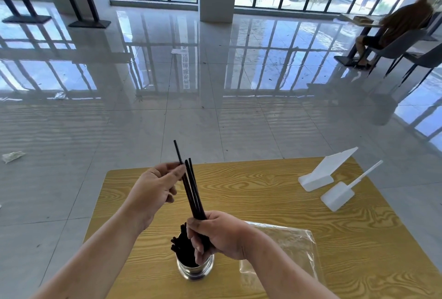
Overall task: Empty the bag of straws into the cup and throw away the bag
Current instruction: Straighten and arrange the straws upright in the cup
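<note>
A shiny metal cup point(195, 271) stands near the front of the wooden table point(263, 193), holding several black straws point(178, 242). My right hand point(216, 236) is closed around the lower ends of a few black straws point(195, 193) just above the cup, and they stick up and lean left. My left hand point(153, 191) pinches the upper part of one of these straws between thumb and fingers. The clear plastic bag point(290, 248) lies flat on the table to the right of the cup, partly behind my right forearm.
Two white plastic pieces lie at the table's far right: a wedge-shaped stand point(327, 169) and a scoop with a long handle point(339, 194). Beyond the table is glossy tiled floor with scraps of litter point(13, 156). A person point(397, 23) sits at a far table, top right.
</note>
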A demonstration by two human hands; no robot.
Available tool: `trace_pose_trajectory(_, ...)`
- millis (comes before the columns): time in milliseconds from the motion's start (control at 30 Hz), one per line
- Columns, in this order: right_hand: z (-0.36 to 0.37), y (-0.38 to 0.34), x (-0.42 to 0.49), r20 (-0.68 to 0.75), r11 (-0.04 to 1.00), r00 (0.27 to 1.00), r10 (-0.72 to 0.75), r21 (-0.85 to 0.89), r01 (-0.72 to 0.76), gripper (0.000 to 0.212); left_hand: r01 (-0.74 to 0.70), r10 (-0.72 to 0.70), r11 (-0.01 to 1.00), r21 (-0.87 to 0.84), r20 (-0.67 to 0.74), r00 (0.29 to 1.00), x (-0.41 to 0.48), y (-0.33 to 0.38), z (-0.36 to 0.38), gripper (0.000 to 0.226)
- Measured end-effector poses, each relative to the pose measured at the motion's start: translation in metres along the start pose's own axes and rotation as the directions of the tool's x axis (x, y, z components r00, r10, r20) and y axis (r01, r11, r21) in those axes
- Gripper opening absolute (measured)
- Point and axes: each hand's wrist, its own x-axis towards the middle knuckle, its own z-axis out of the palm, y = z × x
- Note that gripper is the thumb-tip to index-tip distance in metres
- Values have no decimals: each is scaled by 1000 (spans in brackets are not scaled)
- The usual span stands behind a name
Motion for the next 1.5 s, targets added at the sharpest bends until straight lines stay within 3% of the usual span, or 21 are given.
trace_pose_trajectory(133, -5, 4, -1, 8, 988, 999, 46, -145, -44, 34, -187, 195, 979, 77, -110, 975, 4, 4, -6, 55)
trace_pose_trajectory(233, -6, 6, 0, 38, 979, 995, 89, -186, -81, 32, -250, 264, 960, 122, -118, 957, 6, 10, -7, 43)
trace_pose_trajectory(333, -6, 4, 1, 40, 968, 994, 103, -234, -91, 32, -258, 273, 914, 313, -4, 962, 6, 9, -2, 23)
trace_pose_trajectory(400, -7, 3, 1, 30, 959, 993, 112, -266, -100, 33, -262, 271, 875, 406, 38, 962, 7, 5, 0, 30)
trace_pose_trajectory(667, -5, -3, -4, -24, 941, 995, 94, -325, -97, 31, -189, 184, 935, 299, 44, 982, 13, 11, -2, 23)
trace_pose_trajectory(867, -4, -15, -6, -51, 976, 997, 54, -206, -64, 31, -133, 111, 929, 346, 82, 990, 6, 13, 5, 18)
trace_pose_trajectory(1067, -6, -19, -12, 11, 988, 1000, 11, -155, -9, 20, -29, 63, 917, 397, -74, 995, 7, 2, -1, 12)
trace_pose_trajectory(1233, -15, -29, -25, 112, 996, 990, -88, 37, 84, 66, 37, 56, 759, 650, -121, 991, 7, -16, -9, 37)
trace_pose_trajectory(1367, -24, -43, -37, 363, 971, 911, -197, 201, 130, 40, 182, -166, 789, 587, -81, 983, 4, -23, -3, 41)
trace_pose_trajectory(1500, -25, -47, -41, 414, 890, 819, -397, 393, 233, 72, 391, -447, 842, 371, 76, 891, -11, -25, 8, 34)
